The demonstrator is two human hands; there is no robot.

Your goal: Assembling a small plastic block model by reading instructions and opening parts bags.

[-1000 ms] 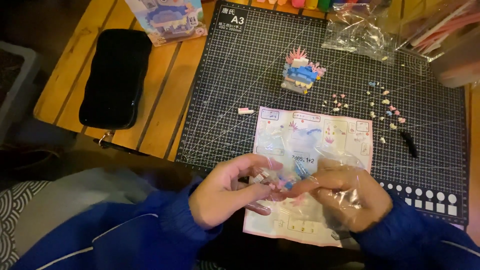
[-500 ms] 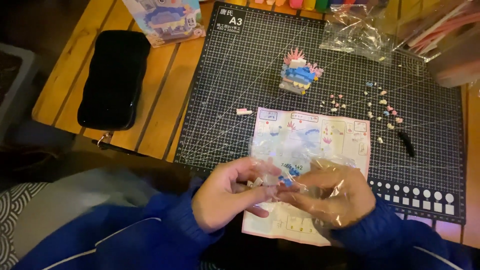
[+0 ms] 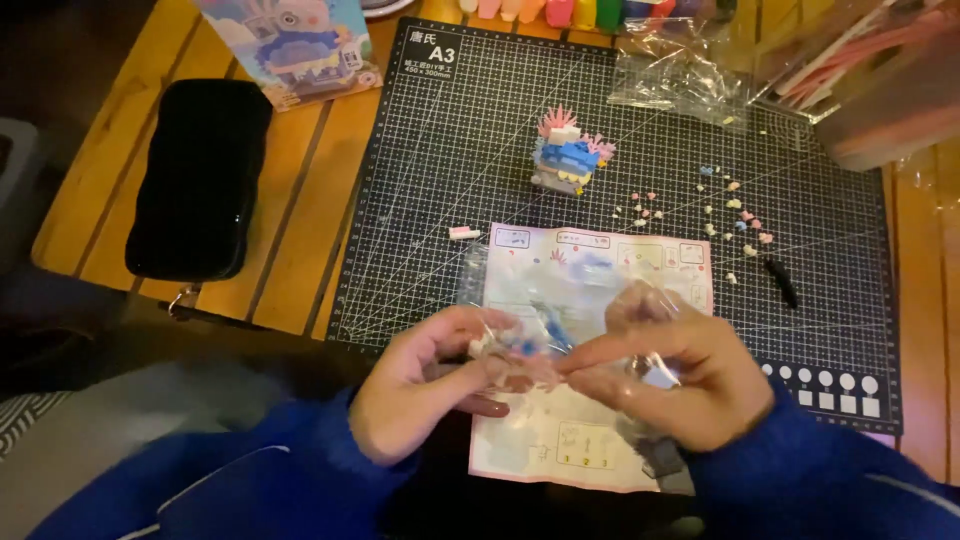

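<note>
Both hands pinch a clear bag of small bricks over the leaflet

Left hand (image 3: 425, 385) and right hand (image 3: 675, 375) meet fingertip to fingertip, each closed on the bag (image 3: 545, 345), held just above the leaflet (image 3: 590, 265) on the cutting mat (image 3: 430, 190). The contents look like blue and white bricks, though blurred. A part-built model (image 3: 568, 155) and loose bricks (image 3: 735, 210) lie beyond; a black case (image 3: 200, 180) sits well left

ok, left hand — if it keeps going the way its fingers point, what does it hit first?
The left hand points rightward, fingertips already on the clear plastic bag of small pieces. Straight beyond that sits the right hand, gripping the same bag. Depth looks shared, though that is hard to confirm.
</note>
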